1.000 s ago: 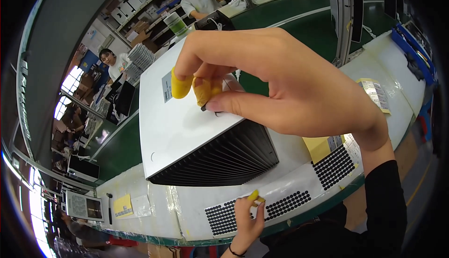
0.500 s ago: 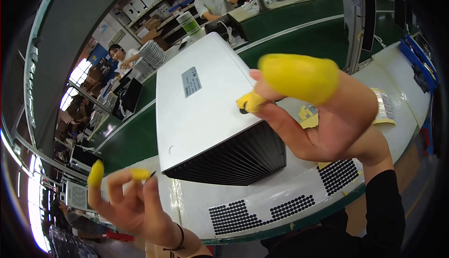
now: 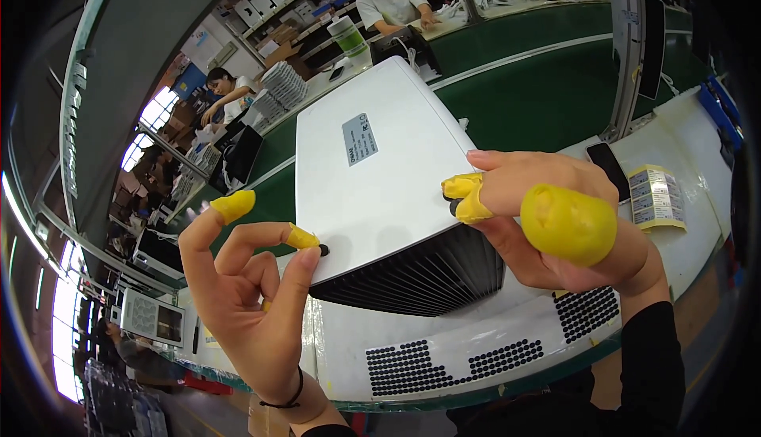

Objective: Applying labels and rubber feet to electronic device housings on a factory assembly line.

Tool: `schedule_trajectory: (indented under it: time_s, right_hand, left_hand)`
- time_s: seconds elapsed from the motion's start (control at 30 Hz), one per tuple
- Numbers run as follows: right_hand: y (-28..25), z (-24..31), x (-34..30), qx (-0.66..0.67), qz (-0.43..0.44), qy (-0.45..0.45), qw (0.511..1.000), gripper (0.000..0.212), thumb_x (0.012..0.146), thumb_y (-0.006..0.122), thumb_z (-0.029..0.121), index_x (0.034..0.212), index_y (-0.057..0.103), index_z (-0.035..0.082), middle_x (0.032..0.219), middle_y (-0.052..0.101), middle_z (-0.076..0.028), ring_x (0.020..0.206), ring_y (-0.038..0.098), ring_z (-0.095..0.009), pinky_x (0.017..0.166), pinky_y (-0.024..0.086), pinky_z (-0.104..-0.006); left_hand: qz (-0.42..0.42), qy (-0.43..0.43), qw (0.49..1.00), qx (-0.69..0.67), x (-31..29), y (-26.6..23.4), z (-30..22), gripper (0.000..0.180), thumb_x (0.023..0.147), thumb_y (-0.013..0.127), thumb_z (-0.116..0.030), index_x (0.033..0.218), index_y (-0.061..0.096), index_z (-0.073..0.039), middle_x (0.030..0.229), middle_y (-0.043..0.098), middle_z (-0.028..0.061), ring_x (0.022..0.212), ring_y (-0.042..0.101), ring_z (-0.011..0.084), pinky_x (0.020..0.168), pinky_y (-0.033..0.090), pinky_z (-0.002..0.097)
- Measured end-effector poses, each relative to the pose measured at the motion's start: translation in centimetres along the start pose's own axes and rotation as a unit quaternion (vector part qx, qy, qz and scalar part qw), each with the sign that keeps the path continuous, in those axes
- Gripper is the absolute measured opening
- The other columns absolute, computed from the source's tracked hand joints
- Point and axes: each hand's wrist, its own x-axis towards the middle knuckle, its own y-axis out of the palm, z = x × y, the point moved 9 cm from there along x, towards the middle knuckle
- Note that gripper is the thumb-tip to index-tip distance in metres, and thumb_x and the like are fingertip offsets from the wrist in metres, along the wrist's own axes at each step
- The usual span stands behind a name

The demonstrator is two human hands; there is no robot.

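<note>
A white box-shaped appliance (image 3: 396, 183) with a black ribbed side and a grey label (image 3: 361, 140) stands on the worktable in front of me. My left hand (image 3: 252, 298), yellow tape on two fingertips, pinches a small black round pad (image 3: 323, 250) at the appliance's near-left corner. At the near-right corner, my right hand (image 3: 555, 223) has its taped finger and thumb closed on black pads (image 3: 454, 206); how many is partly hidden. Another right fingertip, also taped yellow, sticks out toward me. Rows of black round pads (image 3: 408, 367) lie along the table's near edge.
A yellow-and-white label sheet (image 3: 657, 197) and a dark phone (image 3: 609, 169) lie to the right. Beyond the appliance runs a green conveyor (image 3: 531, 88), with a metal post (image 3: 629, 57) beside it. People sit at work on the far side, near a stack of white parts (image 3: 281, 88).
My left hand has risen and moved right, bringing its black pad to the near-left corner. My right hand stays by the near-right corner. The view has shifted, so the appliance appears farther right.
</note>
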Motion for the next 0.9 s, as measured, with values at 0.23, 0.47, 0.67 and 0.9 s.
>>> schedule_trajectory:
  time_s: [0.23,0.47,0.67,0.9]
  right_hand:
    - [-0.1,0.2,0.2,-0.021,0.016,0.002,1.000,0.026,0.069,0.074,0.000,0.091,0.063,0.008,0.092,0.066,-0.006,0.095,0.067,-0.023,0.074,0.049,-0.0247]
    - [-0.6,-1.3,0.5,0.034,0.012,0.003,0.999,0.029,0.073,0.070,-0.004,0.100,0.061,0.004,0.091,0.065,-0.007,0.083,0.068,-0.020,0.083,0.054,-0.0349]
    - [1.4,-9.1,3.8,0.180,-0.070,0.111,0.975,0.063,0.083,0.061,-0.005,0.137,0.032,0.006,0.090,0.055,-0.007,0.083,0.062,-0.015,0.086,0.050,-0.0320]
    - [8.8,-17.1,5.5,0.162,0.097,0.230,0.955,0.052,0.084,0.064,0.007,0.130,0.040,0.004,0.091,0.062,-0.009,0.095,0.060,-0.021,0.092,0.043,-0.0352]
  left_hand:
    - [0.064,0.081,0.994,0.042,0.4,0.3,-0.6,0.039,0.071,0.071,0.010,0.105,0.056,-0.002,0.091,0.068,0.0084,0.050,0.032,-0.0019,0.044,0.021,0.0149]
    - [0.039,0.261,0.935,0.236,-2.8,0.5,-2.9,0.038,0.065,0.075,0.003,0.102,0.063,0.001,0.088,0.069,0.0174,0.052,0.055,0.0132,0.045,0.036,0.0214]
    - [-0.049,0.205,0.941,0.263,-6.0,-1.4,-0.3,0.059,0.068,0.077,-0.011,0.120,0.051,0.006,0.096,0.068,0.0233,0.047,0.045,0.0135,0.047,0.040,0.0239]
    - [0.010,0.335,0.914,0.229,-6.5,2.3,-0.8,0.049,0.076,0.068,-0.009,0.118,0.047,0.002,0.119,0.059,0.0238,0.047,0.024,0.0066,0.046,0.024,0.0175]
